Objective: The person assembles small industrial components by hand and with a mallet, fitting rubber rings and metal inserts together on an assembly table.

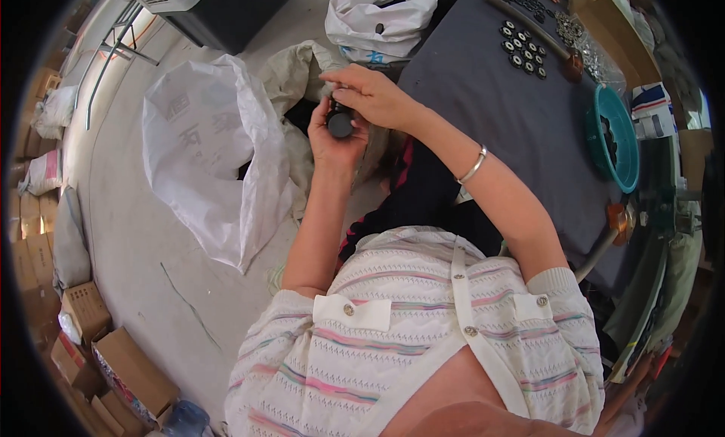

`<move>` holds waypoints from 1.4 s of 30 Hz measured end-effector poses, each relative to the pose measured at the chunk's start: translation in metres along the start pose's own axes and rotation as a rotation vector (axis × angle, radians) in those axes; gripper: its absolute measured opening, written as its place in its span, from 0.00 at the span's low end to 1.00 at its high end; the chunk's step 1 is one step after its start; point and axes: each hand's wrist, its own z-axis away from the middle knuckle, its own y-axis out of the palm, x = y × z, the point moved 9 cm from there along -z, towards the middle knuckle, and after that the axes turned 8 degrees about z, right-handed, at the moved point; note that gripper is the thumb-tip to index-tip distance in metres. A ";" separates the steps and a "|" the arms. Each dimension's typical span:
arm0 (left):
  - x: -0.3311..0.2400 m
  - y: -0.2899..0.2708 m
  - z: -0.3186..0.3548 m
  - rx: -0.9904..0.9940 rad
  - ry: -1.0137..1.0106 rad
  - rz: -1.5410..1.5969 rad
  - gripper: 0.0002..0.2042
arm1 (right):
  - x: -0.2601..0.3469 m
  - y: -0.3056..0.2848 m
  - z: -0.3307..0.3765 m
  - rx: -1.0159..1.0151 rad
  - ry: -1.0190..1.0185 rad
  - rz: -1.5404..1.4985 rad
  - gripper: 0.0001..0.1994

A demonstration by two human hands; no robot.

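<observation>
Black cylinder (340, 125) in left hand (331, 148)

A workshop, and it's quickly given away: near twelve o'clock a black cylindrical part (340, 125) is held in the left hand (331, 145), the right hand (380, 98) laid over it. Toward half past one, black round parts (517, 60) are grouped on the cloth-covered counter (468, 82). And at eight, cardboard boxes (137, 370) are heaped; around nine, filled sacks (69, 240) are seen.
</observation>
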 end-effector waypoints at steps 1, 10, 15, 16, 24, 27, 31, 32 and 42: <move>-0.014 -0.003 -0.005 0.001 0.009 0.003 0.09 | -0.004 0.005 -0.006 -0.032 0.024 0.012 0.17; -0.095 -0.050 -0.040 -0.009 0.208 0.096 0.18 | -0.013 -0.023 0.012 -0.167 0.109 -0.160 0.17; -0.059 -0.026 -0.034 0.089 0.072 -0.043 0.17 | -0.012 -0.025 0.023 -0.115 0.150 -0.066 0.14; -0.050 -0.021 -0.029 0.066 0.026 -0.126 0.16 | -0.009 -0.023 0.022 -0.114 0.151 -0.068 0.14; -0.003 -0.005 0.007 0.010 -0.059 -0.212 0.14 | 0.007 -0.007 0.015 0.035 0.003 0.337 0.16; 0.003 0.001 0.012 0.055 -0.091 -0.235 0.14 | 0.001 -0.007 0.017 0.087 -0.002 0.309 0.16; 0.007 0.001 0.014 0.075 -0.111 -0.252 0.14 | -0.004 -0.007 0.016 0.143 0.049 0.280 0.17; 0.007 0.001 0.014 0.075 -0.107 -0.245 0.14 | -0.004 -0.006 0.016 0.115 0.008 0.295 0.16; -0.010 -0.004 0.013 0.051 0.034 -0.526 0.13 | 0.010 -0.006 0.019 -0.009 -0.091 0.475 0.13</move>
